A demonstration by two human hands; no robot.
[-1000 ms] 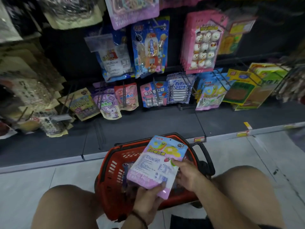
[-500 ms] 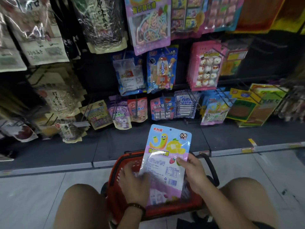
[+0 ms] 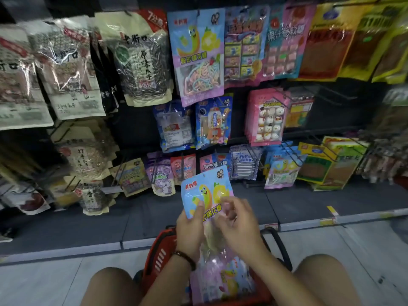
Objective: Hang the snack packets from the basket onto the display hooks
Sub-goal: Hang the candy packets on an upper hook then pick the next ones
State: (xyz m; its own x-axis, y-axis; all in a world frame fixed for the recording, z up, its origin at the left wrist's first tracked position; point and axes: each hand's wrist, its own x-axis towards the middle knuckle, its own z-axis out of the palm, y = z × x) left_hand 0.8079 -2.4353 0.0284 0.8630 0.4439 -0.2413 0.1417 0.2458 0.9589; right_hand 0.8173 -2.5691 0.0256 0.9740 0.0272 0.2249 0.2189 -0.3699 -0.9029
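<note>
Blue-and-pink plastic snack packet point(image 3: 206, 191) is being held upright above the red plastic basket point(image 3: 159, 257), below the display hooks point(image 3: 254, 151). Left hand point(image 3: 189, 228) is pinching its lower-left edge; right hand's point(image 3: 237, 221) curled fingers are gripping the right edge.

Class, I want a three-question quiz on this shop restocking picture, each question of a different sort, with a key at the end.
1. True or false: the held packet is already on a hook.
2. Which hands grip the held packet? A) left only B) right only C) both
3. Fill in: more packets lie in the red ____ between the person's knees.

Key
1. False: the left hand and right hand hold it in the air, below the matching packets hanging on the top row.
2. C
3. basket
</note>
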